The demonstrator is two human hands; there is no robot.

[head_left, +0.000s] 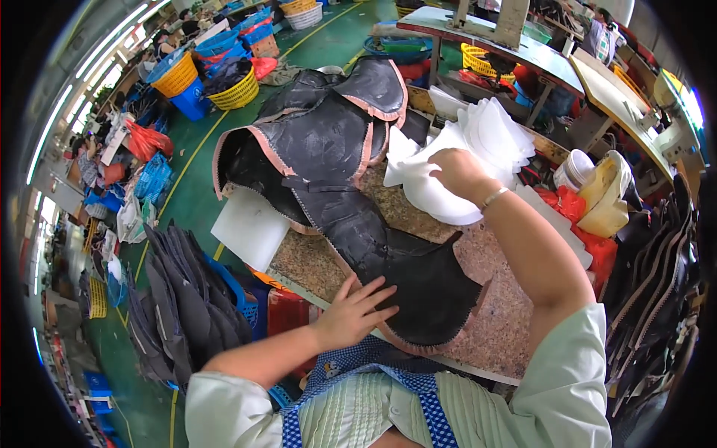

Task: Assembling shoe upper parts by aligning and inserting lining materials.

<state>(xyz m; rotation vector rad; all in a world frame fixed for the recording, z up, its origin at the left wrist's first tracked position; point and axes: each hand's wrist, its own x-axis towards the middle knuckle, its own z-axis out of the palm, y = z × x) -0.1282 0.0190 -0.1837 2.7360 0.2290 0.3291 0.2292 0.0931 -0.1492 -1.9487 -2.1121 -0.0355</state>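
Observation:
My left hand lies flat with fingers spread on the near end of a black leather-like panel. The panel's edge is notched and trimmed in pinkish tan. Farther off, joined black panels with the same trim are heaped and curve up from the table. My right hand is over a fanned stack of white foam sheets, its fingers curled and closed at the edge of a white foam sheet. The fingertips are partly hidden there.
The speckled tabletop lies under the work. Dark cut panels are stacked at left and hang at right. A yellow basket stands on the green floor. At the right are a white bucket and red bags. A person is far right.

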